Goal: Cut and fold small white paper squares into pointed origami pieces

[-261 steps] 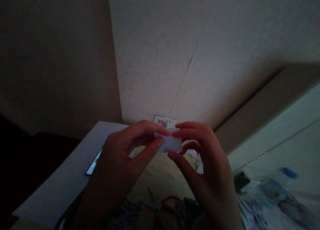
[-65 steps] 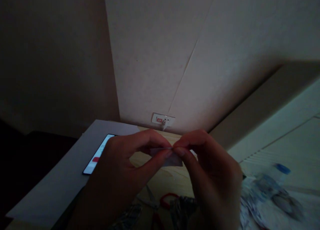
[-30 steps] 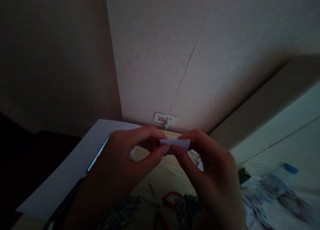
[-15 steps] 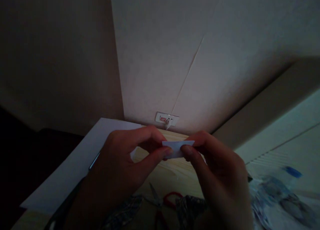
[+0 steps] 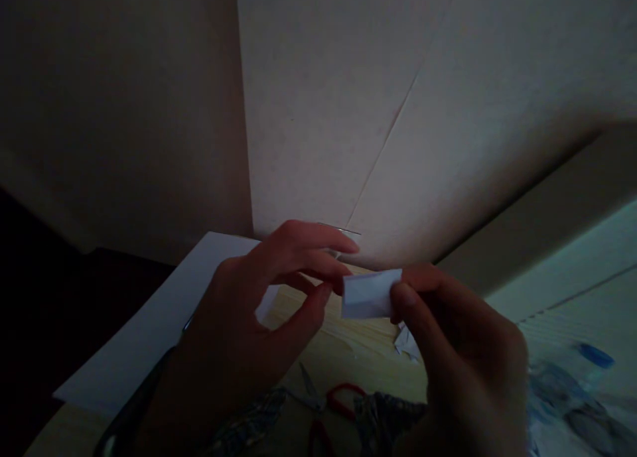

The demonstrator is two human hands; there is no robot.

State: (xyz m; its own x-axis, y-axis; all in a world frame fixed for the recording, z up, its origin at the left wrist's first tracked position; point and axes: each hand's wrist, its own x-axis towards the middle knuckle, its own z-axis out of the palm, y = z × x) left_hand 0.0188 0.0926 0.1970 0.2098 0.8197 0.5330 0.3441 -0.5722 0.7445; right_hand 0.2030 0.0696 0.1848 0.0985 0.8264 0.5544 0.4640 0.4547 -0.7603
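A small folded piece of white paper (image 5: 367,295) is pinched at its right end between the thumb and fingers of my right hand (image 5: 462,351). My left hand (image 5: 263,304) is beside the paper's left end with its fingers apart, a fingertip close to the edge; whether it touches I cannot tell. Below both hands, a pair of scissors (image 5: 343,398) with red handles lies spread on the wooden table (image 5: 343,357). Past my right thumb, a small folded white paper piece (image 5: 407,342) rests on the table.
A large white sheet of paper (image 5: 129,337) covers the table's left side, with a dark object partly hidden by my left arm. A wall socket (image 5: 351,236) sits behind my left fingers. At the right lies a clear plastic bottle with a blue cap (image 5: 596,355).
My left hand has let go of the folded paper and its fingers have spread. My right hand has moved slightly right with the paper, showing more of its face.
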